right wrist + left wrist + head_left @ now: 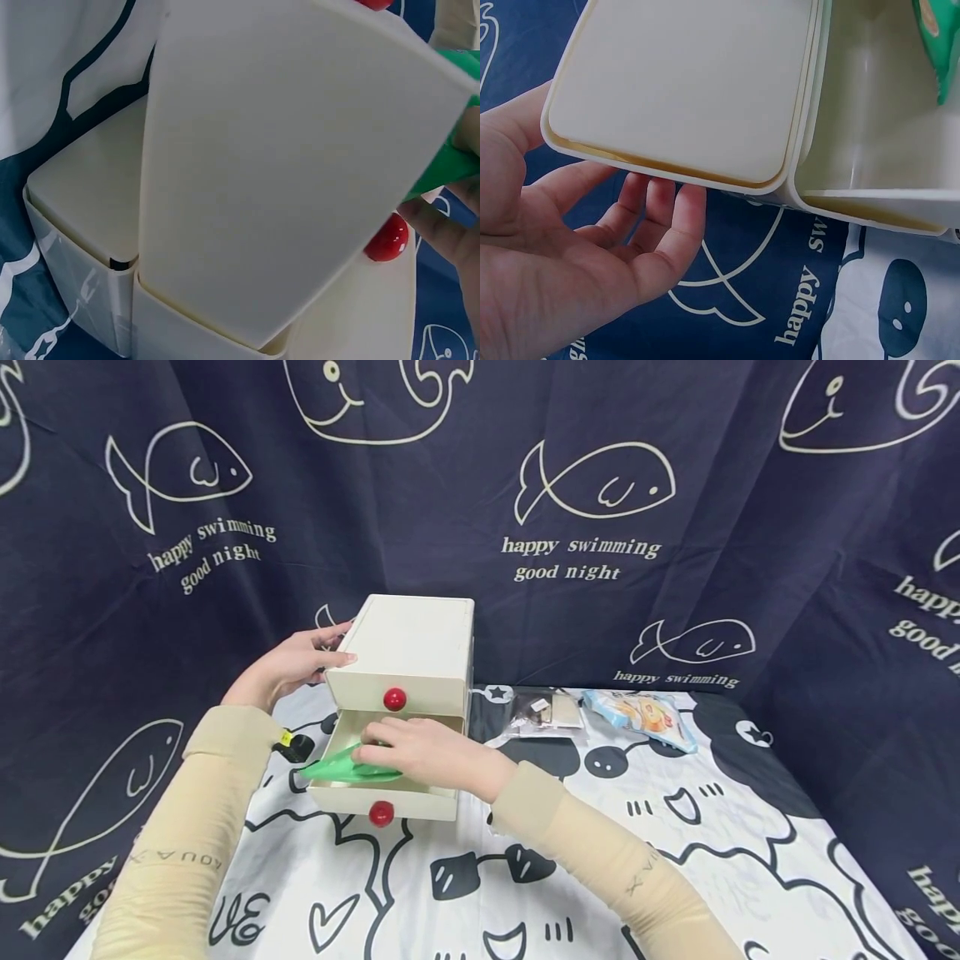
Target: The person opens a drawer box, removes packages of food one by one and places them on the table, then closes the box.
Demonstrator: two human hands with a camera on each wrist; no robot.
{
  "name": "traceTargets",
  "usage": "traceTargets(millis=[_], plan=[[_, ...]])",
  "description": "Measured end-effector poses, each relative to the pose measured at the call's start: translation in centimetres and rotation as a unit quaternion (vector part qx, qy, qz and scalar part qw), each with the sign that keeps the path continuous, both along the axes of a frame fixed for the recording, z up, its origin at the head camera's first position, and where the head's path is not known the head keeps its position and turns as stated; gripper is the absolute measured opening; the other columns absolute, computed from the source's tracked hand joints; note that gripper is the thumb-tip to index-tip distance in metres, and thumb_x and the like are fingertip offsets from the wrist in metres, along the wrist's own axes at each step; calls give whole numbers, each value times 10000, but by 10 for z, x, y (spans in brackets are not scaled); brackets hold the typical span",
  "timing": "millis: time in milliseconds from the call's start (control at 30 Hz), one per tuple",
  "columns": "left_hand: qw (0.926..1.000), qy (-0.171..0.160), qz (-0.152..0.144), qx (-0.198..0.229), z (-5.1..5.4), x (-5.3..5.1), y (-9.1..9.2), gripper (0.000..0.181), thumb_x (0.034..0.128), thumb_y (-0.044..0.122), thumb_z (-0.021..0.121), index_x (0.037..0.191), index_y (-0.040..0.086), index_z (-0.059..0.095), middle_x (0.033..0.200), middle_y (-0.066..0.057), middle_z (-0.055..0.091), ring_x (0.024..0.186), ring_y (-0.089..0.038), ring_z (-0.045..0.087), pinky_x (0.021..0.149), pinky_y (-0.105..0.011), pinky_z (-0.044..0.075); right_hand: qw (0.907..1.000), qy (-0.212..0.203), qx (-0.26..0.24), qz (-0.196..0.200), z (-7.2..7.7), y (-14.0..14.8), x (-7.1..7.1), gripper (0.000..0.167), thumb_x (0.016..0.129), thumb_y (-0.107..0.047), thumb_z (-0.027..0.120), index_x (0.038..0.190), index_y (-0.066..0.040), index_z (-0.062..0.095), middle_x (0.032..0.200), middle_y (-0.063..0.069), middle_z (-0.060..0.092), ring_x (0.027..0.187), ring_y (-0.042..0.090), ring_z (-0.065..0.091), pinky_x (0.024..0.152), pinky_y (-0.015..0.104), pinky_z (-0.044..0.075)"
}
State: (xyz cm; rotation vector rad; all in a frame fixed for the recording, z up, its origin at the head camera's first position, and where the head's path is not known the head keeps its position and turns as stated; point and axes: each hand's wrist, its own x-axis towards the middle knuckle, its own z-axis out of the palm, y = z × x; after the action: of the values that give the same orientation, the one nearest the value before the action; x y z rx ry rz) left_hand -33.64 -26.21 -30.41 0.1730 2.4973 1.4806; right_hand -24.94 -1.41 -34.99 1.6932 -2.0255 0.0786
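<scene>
A white two-drawer cabinet with round red knobs stands on the patterned cloth. Its upper drawer is in, while the lower drawer is pulled out. Over that lower drawer my right hand pinches a green packet, whose end hangs past the drawer's left side. My left hand touches the cabinet's upper left edge, thumb on top. In the left wrist view, the left hand's fingertips meet the cabinet's edge, lightly bent. The right wrist view shows the green packet partly behind a white panel.
Right of the cabinet lie a clear plastic bag with dark and beige contents and a blue snack packet. A small black object with a yellow mark is beside the left cuff. A dark blue fish-print curtain hangs behind.
</scene>
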Motion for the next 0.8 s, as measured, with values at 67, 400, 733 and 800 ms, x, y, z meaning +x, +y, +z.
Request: traceTargets(millis=[67, 400, 733, 800], plan=[[10000, -19, 5, 18, 1, 1, 0, 755, 892, 248, 663, 1510, 244, 230, 1444, -155, 262, 1078, -231, 465, 767, -277, 475, 10000, -15, -16, 33, 1, 0, 3, 311, 891, -86, 601, 1153, -246, 553, 1109, -57, 521, 905, 89, 516, 681, 204, 452], [9999, -119, -10, 73, 16, 14, 8, 739, 904, 176, 640, 1513, 174, 222, 1432, -187, 267, 999, -211, 484, 744, -278, 470, 9998, 14, -140, 162, 11, 2, 14, 288, 897, -87, 594, 1145, -227, 561, 1093, -42, 539, 896, 105, 523, 677, 212, 457], [10000, 29, 31, 36, 1, 1, 0, 752, 887, 257, 669, 1507, 245, 243, 1435, -147, 290, 950, -158, 512, 737, -273, 476, 9992, 224, -274, 201, 20, 5, 23, 287, 896, -64, 582, 1143, -209, 560, 1091, -33, 542, 883, 103, 518, 673, 196, 453], [10000, 36, 29, 24, 1, 1, 0, 757, 883, 269, 673, 1507, 244, 244, 1434, -147, 289, 948, -163, 513, 733, -272, 476, 9986, 302, -376, 225, 23, 6, 26, 282, 893, -66, 584, 1137, -207, 564, 1086, -31, 546, 876, 105, 524, 675, 194, 460]])
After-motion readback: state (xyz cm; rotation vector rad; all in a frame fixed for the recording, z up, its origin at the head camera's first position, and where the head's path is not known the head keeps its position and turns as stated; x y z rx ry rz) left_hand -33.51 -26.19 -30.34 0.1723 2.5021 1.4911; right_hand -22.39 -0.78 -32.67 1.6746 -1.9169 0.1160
